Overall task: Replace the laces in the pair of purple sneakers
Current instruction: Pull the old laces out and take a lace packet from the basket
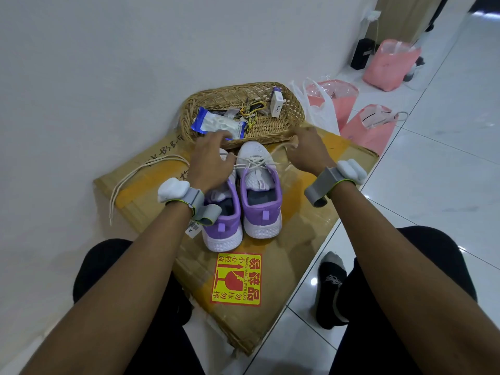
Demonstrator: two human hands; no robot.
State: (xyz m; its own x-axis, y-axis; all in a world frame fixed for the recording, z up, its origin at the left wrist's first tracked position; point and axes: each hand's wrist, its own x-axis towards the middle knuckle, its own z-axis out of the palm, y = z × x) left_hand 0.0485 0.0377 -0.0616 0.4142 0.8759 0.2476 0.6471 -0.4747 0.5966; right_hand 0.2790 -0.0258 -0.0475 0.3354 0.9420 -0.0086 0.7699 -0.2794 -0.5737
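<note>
Lace work on the right-hand sneaker, head view. The pair of purple-and-white knit sneakers stands heels towards me at the middle of the flattened brown cardboard box (297,239) on the floor: left sneaker (224,228), right sneaker (261,201). A cream lace (254,163) crosses the eyelets of the right sneaker. I cannot tell whether it is being drawn out or threaded in. A second, loose cream lace (130,177) lies along the cardboard's left edge, free of either shoe.

My left hand (209,158) hovers palm-down over the toe of the left sneaker, its fingers curled and apparently pinching one strand of the cream lace. My right hand (307,150) reaches towards the far right corner, beside the oval woven wicker basket (297,109), with its fingers clamped on the other strand, which runs taut from the shoe. Both forearms extend forward, wrists slightly flexed.

In my judgement the next move calls for even tension on both strands and a fresh pinch near an eyelet.
</note>
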